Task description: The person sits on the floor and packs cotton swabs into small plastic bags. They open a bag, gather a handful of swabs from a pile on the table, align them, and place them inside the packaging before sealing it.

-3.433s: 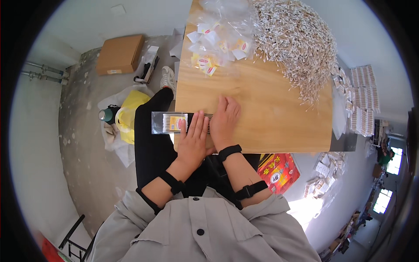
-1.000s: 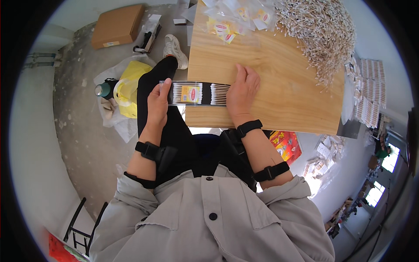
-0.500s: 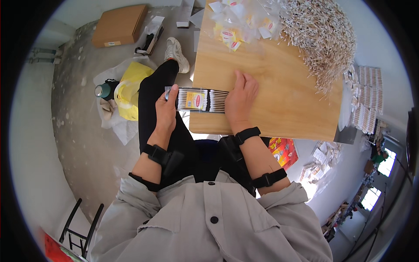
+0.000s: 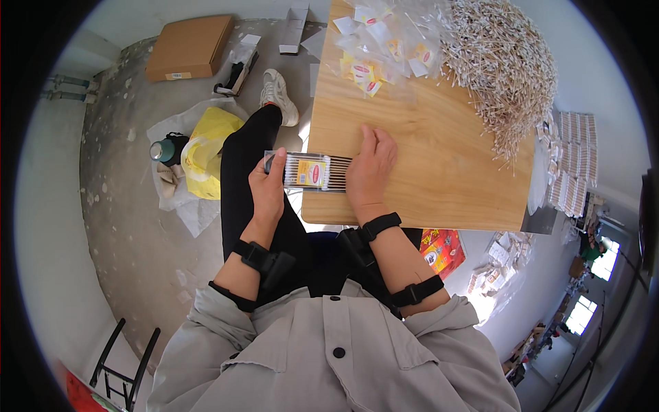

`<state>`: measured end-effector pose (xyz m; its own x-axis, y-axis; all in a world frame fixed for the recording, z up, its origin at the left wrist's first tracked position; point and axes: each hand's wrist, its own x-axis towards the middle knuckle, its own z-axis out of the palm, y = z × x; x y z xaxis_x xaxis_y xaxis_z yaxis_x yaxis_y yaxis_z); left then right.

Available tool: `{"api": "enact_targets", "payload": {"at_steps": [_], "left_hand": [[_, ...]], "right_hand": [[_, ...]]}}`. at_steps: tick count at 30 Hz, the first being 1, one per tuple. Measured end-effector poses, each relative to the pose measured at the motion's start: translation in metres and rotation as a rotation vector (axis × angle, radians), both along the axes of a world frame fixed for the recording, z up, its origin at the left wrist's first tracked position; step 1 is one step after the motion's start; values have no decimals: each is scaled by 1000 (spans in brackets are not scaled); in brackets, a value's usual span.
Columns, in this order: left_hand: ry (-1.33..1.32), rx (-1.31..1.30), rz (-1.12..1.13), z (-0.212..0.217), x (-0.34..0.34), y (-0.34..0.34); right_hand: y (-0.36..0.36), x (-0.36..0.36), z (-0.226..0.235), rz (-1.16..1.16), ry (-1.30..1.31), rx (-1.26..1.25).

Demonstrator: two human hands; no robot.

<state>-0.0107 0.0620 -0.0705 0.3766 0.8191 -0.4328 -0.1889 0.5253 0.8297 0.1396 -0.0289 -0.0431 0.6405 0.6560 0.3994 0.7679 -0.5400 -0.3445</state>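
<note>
A clear flat plastic bag (image 4: 293, 184) of cotton swabs lies level across the near left part of the wooden table (image 4: 425, 185), its left end past the edge. A yellow and white label card (image 4: 311, 174) shows inside it. My left hand (image 4: 268, 182) grips the left end, thumb on top. My right hand (image 4: 371, 168) is closed at the other end around dark-stemmed cotton swabs (image 4: 338, 174). The right ends of these swabs are hidden under that hand, and its thumb cannot be seen clearly.
A big heap of loose cotton swabs (image 4: 504, 62) covers the far right of the table. Clear bags with label cards (image 4: 364, 72) lie at the far left. Stacked packed swabs (image 4: 576, 158) stand beyond the right edge. A yellow bag (image 4: 206, 158) and green flask (image 4: 162, 150) are on the floor.
The right hand has moved left toward the left hand, and a shorter length of the dark-stemmed swabs now shows between them. The view has tilted slightly.
</note>
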Motion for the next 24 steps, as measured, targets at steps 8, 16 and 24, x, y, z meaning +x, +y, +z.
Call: {"api": "enact_targets", "payload": {"at_steps": [8,16,24], "left_hand": [[149,178,-7,6,0,-2],[156,190,6,13,3,-3],[41,0,-32,14,-5,5]], "right_hand": [[8,-8,2,-12,-6,13],[21,-21,4,4,47,54],[-8,-34,16,-119,876,660]]}}
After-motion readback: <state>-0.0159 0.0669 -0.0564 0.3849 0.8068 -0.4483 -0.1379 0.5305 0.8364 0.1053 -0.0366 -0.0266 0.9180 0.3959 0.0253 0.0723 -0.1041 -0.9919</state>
